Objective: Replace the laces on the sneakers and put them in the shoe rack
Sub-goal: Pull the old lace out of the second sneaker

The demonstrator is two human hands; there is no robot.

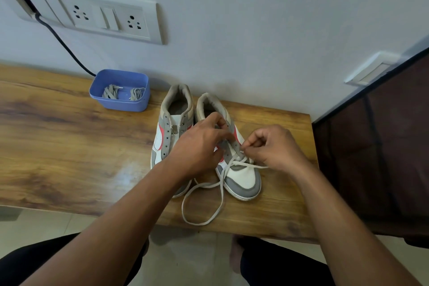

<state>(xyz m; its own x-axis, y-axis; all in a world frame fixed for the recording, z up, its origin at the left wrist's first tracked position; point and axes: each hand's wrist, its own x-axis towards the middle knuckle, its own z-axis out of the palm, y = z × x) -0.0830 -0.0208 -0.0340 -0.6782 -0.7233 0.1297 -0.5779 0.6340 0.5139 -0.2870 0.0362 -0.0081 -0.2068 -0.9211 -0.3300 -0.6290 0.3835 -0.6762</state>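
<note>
1. At nine o'clock on the long, brown wood-grain table (69, 134) sits a blue, rectangular plastic tub (123, 105). It holds two bundles of dull grey flat laces (111, 91). We judge these are the old pair, kept there so they stay out of the way.
2. At ten o'clock from our hands stands the white, grey and red low-top sneaker with bare eyelets (170, 127). Its toe points towards us as it waits its turn.
3. Our left hand (199, 144) reaches over to twelve o'clock. Its fingers are curled round the grey eyelet strip of the second matching sneaker (243, 181), which touches the first. We think this grip steadies the shoe and holds the flap open.
4. A clean white flat lace (199, 224) crosses only the lowest eyelets. Its slack lies in a loop at six o'clock on the table, left long for the holes above.
5. Our right hand (274, 146), at three o'clock of that shoe, pinches the lace between thumb and forefinger beside an eyelet. It looks ready to feed the tip through.
6. Further towards three o'clock stands a dark brown cloth-fronted unit (371, 146), possibly the shoe rack. Both sneakers are well apart from it.
</note>
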